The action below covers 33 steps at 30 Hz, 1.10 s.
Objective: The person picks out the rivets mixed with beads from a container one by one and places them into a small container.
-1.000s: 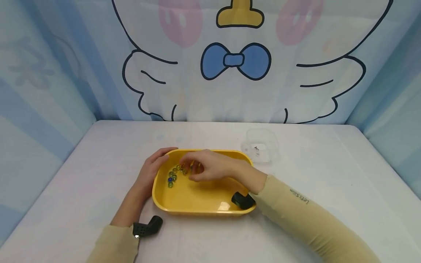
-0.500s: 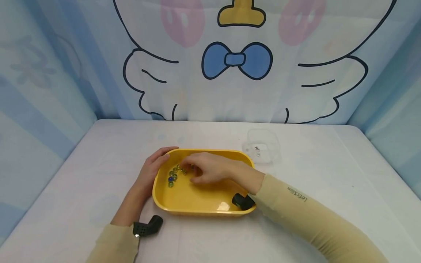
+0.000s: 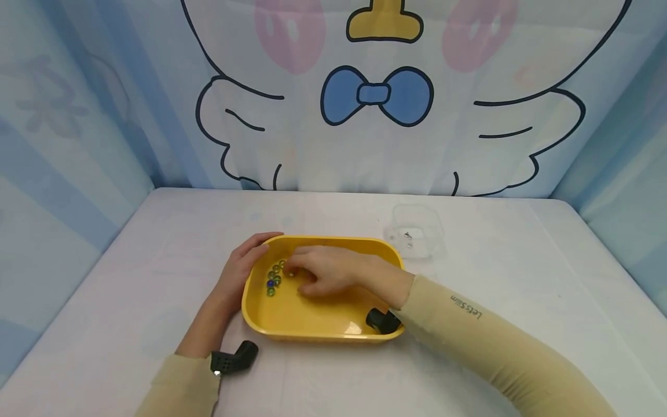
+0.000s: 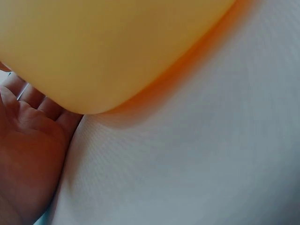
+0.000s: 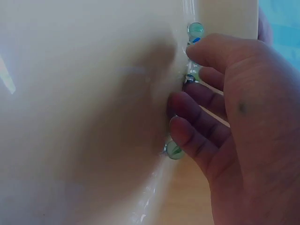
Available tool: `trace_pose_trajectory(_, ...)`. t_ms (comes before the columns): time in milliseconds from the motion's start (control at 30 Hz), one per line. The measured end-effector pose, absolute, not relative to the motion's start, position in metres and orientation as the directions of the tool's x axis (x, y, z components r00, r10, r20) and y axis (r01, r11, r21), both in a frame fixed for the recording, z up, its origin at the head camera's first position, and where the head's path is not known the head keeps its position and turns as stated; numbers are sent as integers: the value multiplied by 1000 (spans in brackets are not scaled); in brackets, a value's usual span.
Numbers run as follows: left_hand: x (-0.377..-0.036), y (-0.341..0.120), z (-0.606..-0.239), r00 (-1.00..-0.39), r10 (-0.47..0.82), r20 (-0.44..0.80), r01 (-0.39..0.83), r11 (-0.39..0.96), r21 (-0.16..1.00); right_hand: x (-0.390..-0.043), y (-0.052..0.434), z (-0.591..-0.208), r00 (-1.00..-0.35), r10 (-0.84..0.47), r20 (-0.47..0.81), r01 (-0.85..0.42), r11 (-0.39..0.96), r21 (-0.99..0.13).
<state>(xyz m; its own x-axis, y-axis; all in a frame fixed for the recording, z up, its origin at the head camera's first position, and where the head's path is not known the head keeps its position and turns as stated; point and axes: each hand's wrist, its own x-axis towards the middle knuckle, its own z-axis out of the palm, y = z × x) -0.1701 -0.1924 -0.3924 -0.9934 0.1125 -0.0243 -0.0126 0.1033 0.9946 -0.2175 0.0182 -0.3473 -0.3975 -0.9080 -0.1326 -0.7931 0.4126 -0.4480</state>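
A yellow tray (image 3: 323,321) lies on the table. My left hand (image 3: 234,277) holds its left end, with the thumb at the rim and the fingers along the outside of the wall. Inside the tray, several clear glass marbles (image 3: 276,269) line the left end, one of them a blue marble (image 3: 270,284). My right hand (image 3: 330,269) reaches into the tray with loosely bent fingers and the thumb apart. In the right wrist view its fingertips are among the marbles along the wall, close to a greenish marble (image 5: 174,149). Some marbles are partly hidden by the fingers, and none is clearly pinched.
Behind the tray's far right corner stands a transparent plastic box (image 3: 415,246) with small dark and light marks in it, too small to tell. A white cloth covers the table (image 3: 500,278). A printed curtain (image 3: 375,150) hangs at the back.
My right hand has moved slightly toward the near side, its fingers now hiding some marbles seen before. The left hand and the tray have hardly moved.
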Motion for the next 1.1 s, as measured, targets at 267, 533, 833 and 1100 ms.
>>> trace_pose_trajectory(267, -170, -193, -392, -993, 116, -20, -8, 99, 995, -217, 17, -347, -404, -900, -164, -779, 433, -453)
trace_pose_trajectory(533, -170, -193, -392, -993, 113, -24, -14, 83, 996, -218, 17, -348, -417, -894, -161, -778, 443, -444)
trace_pose_trajectory(833, -171, -193, -391, -993, 117, -21, -10, 92, 996, -217, 16, -348, -397, -905, -152, -782, 420, -461)
trace_pose_trajectory(1100, -171, -194, -392, -993, 118, -18, -6, 108, 994, -217, 17, -349, -376, -912, -165, -767, 406, -496)
